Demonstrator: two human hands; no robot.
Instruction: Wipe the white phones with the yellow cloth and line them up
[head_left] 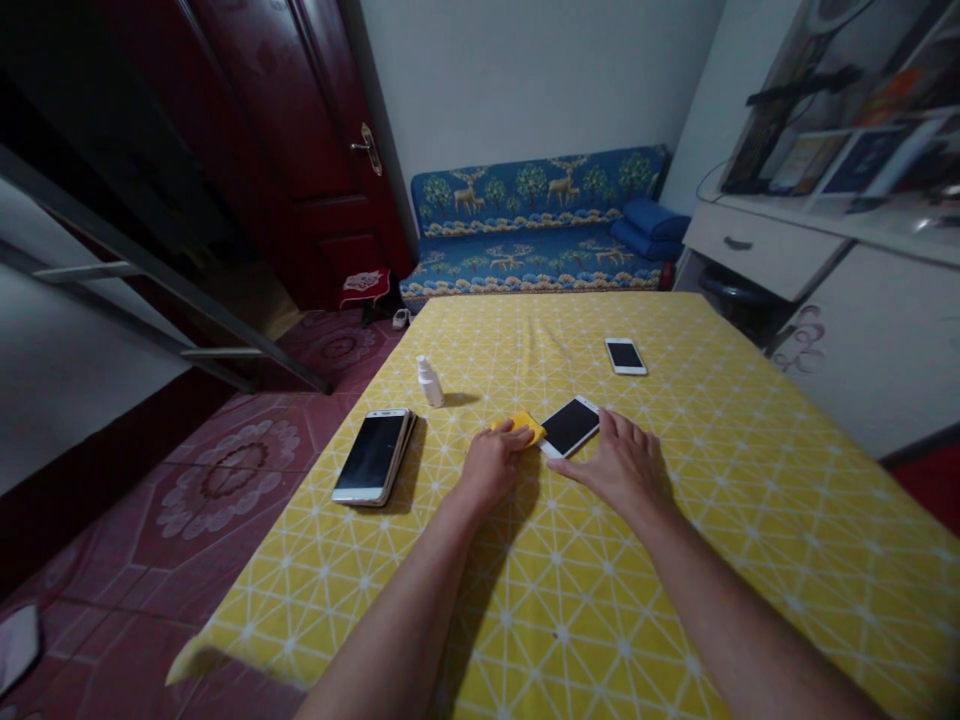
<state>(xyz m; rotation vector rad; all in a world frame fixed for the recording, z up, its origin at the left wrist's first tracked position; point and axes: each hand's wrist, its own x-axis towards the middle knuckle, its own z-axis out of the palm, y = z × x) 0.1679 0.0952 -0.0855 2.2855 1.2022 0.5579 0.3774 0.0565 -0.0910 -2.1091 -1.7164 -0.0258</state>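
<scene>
A white smartphone with a dark screen lies slanted on the yellow patterned tablecloth. My right hand grips it by its edges, thumb at the near corner and fingers along the right side. Against the phone's left end rests a folded yellow cloth. My left hand is closed on this cloth, its fingers pressing on top. Left of my hands stands a small white spray bottle. A stack of phones lies at the left, with a white-framed one on top.
Another white phone lies farther back on the right of the table. Behind the table is a blue patterned sofa. A white cabinet stands to the right, and a metal ladder leans at the left near a red door.
</scene>
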